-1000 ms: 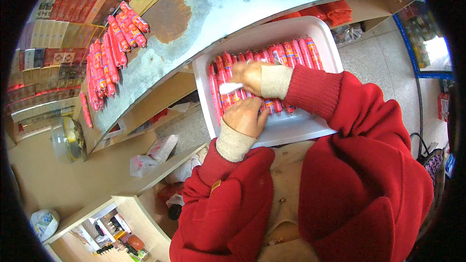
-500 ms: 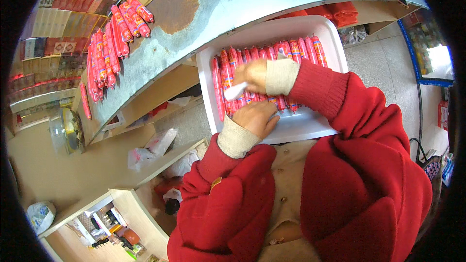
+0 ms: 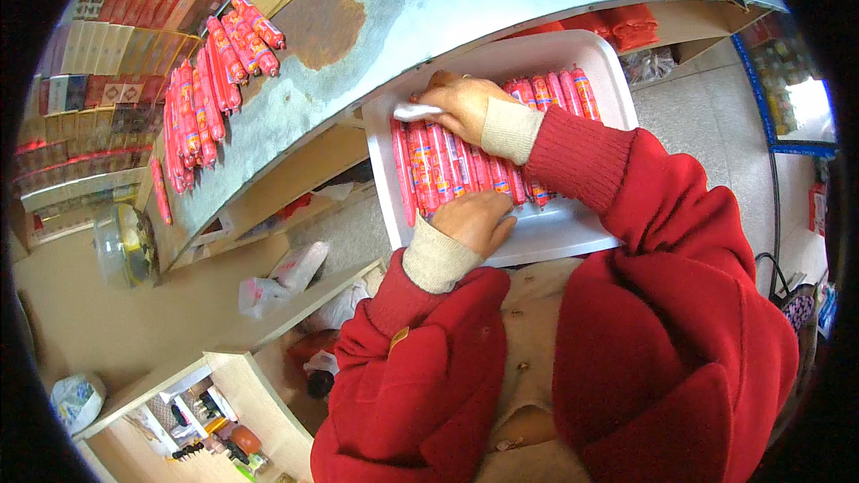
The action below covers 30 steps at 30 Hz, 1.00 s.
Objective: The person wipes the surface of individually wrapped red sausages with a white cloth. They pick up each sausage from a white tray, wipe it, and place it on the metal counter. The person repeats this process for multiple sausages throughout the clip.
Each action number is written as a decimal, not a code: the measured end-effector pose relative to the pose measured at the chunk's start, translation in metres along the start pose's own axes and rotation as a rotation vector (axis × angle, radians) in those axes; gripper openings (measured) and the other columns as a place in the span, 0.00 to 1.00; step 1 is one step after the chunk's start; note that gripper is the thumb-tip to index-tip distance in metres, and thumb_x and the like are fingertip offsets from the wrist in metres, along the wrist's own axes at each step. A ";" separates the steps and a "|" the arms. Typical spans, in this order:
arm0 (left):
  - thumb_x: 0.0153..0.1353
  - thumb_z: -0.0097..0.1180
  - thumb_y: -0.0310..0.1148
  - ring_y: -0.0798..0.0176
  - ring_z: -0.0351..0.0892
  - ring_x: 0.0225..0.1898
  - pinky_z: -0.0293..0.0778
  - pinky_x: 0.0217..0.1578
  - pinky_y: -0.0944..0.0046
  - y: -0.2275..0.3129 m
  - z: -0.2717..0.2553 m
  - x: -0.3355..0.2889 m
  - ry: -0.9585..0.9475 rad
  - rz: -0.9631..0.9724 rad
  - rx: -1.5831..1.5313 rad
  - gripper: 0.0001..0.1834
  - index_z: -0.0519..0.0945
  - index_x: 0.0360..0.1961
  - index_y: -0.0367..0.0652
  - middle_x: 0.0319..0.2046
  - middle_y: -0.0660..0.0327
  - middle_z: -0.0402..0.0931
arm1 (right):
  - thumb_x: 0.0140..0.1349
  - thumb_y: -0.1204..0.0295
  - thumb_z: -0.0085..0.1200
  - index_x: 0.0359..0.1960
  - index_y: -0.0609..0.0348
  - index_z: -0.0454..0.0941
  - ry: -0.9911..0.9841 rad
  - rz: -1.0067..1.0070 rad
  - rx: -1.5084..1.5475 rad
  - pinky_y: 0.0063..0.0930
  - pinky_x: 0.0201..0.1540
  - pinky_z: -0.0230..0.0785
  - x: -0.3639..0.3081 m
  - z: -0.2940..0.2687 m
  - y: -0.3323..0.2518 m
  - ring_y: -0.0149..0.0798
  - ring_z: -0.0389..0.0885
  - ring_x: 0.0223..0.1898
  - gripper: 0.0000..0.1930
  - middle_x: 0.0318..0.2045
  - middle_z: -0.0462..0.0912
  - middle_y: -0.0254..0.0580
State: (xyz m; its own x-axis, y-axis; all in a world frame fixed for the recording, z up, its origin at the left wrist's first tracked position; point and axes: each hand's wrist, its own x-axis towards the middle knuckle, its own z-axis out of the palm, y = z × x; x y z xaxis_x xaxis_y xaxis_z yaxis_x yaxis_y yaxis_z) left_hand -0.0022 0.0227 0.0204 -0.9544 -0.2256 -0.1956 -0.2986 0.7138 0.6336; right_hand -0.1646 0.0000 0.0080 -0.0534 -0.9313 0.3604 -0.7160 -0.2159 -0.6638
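A white plastic tub (image 3: 622,116) holds a row of sausages in red-pink wrappers (image 3: 432,161), laid side by side. My right hand (image 3: 465,105) is over the far ends of the row, closed on a folded white cloth (image 3: 416,112), which may be a tissue. The cloth sticks out to the left of the fingers, near the far left end of the row. At the near ends of the sausages my left hand (image 3: 474,219) lies flat on them, its thumb apart from the fingers. Both hands hide part of the row.
More wrapped sausages (image 3: 192,112) are piled on the worn metal counter (image 3: 429,0) at the left. Red plastic bags (image 3: 617,25) sit on a shelf beneath it. An open drawer (image 3: 215,411) with small items is at the lower left, and shelves of boxes (image 3: 107,63) stand beyond.
My right hand has moved up and left with the white cloth, from the middle of the row to the sausages' far ends. The left hand has stayed nearly in place.
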 end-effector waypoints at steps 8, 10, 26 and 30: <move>0.58 0.52 0.35 0.45 0.76 0.36 0.71 0.37 0.51 0.000 -0.001 -0.002 0.015 0.003 -0.016 0.09 0.75 0.33 0.39 0.30 0.49 0.75 | 0.57 0.72 0.49 0.41 0.57 0.76 -0.597 -0.110 0.075 0.46 0.42 0.71 -0.011 0.004 0.000 0.53 0.78 0.41 0.11 0.37 0.77 0.51; 0.58 0.52 0.35 0.45 0.76 0.36 0.71 0.37 0.51 0.000 0.000 -0.001 0.041 0.023 -0.001 0.09 0.75 0.32 0.39 0.30 0.49 0.76 | 0.57 0.73 0.50 0.42 0.56 0.76 -0.196 -0.059 0.033 0.45 0.43 0.71 -0.010 0.004 0.002 0.56 0.77 0.40 0.11 0.36 0.77 0.51; 0.56 0.53 0.34 0.45 0.77 0.35 0.72 0.37 0.51 0.003 -0.001 0.004 0.030 0.007 0.027 0.09 0.76 0.33 0.40 0.31 0.50 0.76 | 0.53 0.76 0.49 0.36 0.56 0.75 -0.434 -0.076 -0.059 0.44 0.40 0.73 -0.010 0.007 -0.001 0.53 0.79 0.41 0.09 0.38 0.76 0.51; 0.56 0.53 0.34 0.44 0.77 0.35 0.72 0.37 0.50 0.000 0.000 0.003 -0.005 0.012 0.014 0.09 0.76 0.33 0.39 0.31 0.49 0.76 | 0.54 0.73 0.52 0.38 0.55 0.75 -0.612 -0.163 0.115 0.44 0.41 0.72 -0.015 0.016 -0.001 0.53 0.78 0.40 0.09 0.37 0.76 0.48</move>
State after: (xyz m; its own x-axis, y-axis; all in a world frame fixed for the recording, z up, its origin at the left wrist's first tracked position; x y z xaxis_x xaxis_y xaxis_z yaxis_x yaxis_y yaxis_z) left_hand -0.0046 0.0221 0.0194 -0.9579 -0.2140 -0.1916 -0.2872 0.7258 0.6250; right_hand -0.1517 0.0089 -0.0074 0.4812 -0.8754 0.0462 -0.6004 -0.3675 -0.7103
